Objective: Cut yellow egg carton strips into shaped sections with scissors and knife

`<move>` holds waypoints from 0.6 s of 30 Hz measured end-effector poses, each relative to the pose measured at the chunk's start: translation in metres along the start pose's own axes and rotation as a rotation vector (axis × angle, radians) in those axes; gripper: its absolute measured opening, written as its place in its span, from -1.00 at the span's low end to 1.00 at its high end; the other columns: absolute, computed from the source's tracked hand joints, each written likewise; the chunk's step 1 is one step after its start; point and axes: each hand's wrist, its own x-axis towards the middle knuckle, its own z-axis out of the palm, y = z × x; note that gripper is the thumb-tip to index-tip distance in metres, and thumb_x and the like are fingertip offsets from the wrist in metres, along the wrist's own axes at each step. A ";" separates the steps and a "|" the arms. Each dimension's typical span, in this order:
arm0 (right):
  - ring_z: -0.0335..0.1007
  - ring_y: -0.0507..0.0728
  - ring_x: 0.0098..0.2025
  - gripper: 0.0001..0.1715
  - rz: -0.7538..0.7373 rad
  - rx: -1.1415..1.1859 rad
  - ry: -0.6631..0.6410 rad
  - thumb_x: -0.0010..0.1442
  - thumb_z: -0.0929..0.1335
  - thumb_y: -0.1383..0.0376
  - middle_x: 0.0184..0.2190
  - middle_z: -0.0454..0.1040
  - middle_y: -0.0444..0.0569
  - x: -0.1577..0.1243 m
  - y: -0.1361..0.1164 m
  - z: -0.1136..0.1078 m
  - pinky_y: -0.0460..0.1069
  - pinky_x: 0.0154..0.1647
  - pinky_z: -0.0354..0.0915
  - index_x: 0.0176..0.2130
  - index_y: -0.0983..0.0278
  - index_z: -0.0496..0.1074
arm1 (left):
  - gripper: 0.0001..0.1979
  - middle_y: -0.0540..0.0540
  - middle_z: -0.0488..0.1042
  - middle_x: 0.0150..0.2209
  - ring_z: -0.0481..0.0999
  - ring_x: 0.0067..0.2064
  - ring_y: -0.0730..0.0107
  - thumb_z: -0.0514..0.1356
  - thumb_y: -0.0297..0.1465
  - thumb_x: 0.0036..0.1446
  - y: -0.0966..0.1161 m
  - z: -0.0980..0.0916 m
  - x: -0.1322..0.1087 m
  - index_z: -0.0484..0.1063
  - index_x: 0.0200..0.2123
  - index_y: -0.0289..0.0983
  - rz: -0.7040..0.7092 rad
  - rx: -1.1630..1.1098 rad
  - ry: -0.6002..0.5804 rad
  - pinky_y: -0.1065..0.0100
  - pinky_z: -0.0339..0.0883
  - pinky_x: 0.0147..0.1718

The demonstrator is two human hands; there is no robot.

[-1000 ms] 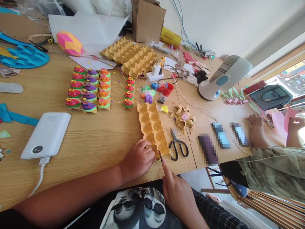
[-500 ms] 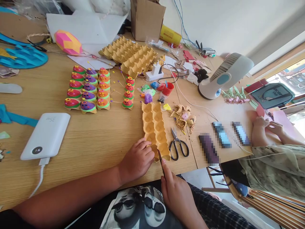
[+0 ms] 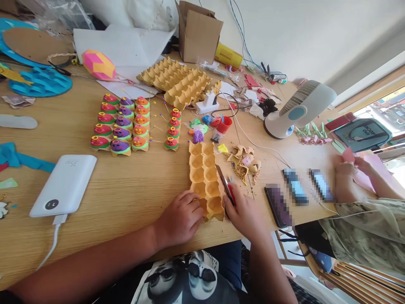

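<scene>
A tan egg carton piece (image 3: pixel 210 173) with two columns of cups lies on the wooden table in front of me. My left hand (image 3: pixel 183 216) grips its lower left edge, fingers bent over the rim. My right hand (image 3: pixel 242 211) is closed around a knife (image 3: pixel 225 180) with a red part on its handle. The blade points up and left, just beside the carton's right edge. Black-handled scissors (image 3: pixel 230 179) are mostly hidden under my right hand. Rows of painted carton cups (image 3: pixel 122 122) in red, purple and orange stand at the left, with a shorter red row (image 3: pixel 172 128) nearer the carton.
A white power bank (image 3: pixel 65 183) lies at the left. Torn carton scraps (image 3: pixel 243 160), a red cup (image 3: pixel 224 124) and clay bags sit beyond the carton. Uncut egg trays (image 3: pixel 186 86) lie behind. A fan (image 3: pixel 297 109), phones (image 3: pixel 295 186) and another person's hands (image 3: pixel 348 173) are at the right.
My right hand has lifted the knife out of the carton's near end and moved up and right, over the scissors. My left hand still holds the carton. The view has shifted slightly.
</scene>
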 end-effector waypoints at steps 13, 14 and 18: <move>0.54 0.20 0.10 -0.52 -0.203 0.269 0.051 0.48 0.25 0.15 0.11 0.60 0.03 0.095 0.010 -0.014 0.04 0.08 0.38 0.30 0.16 0.37 | -0.83 -0.16 0.58 -0.10 0.48 0.11 0.07 0.30 -0.36 0.26 -0.033 -0.025 0.012 0.51 -0.08 -0.23 -0.093 -0.132 0.220 0.03 0.40 0.13; 0.54 0.20 0.09 -0.52 -0.205 0.276 0.047 0.48 0.25 0.15 0.10 0.60 0.03 0.097 0.010 -0.012 0.04 0.06 0.38 0.30 0.17 0.37 | -0.80 -0.17 0.57 -0.06 0.46 0.13 0.06 0.30 -0.37 0.27 -0.038 -0.025 0.013 0.51 -0.04 -0.23 -0.123 -0.123 0.228 0.01 0.39 0.17; 0.57 0.19 -0.02 -0.58 -0.210 0.271 -0.005 0.47 0.27 0.15 -0.01 0.63 0.04 0.098 0.010 -0.005 0.02 -0.02 0.37 0.22 0.21 0.39 | -0.63 -0.24 0.52 0.13 0.37 0.28 -0.01 0.32 -0.34 0.26 -0.050 -0.025 0.014 0.45 0.11 -0.24 -0.170 -0.103 0.164 -0.07 0.32 0.28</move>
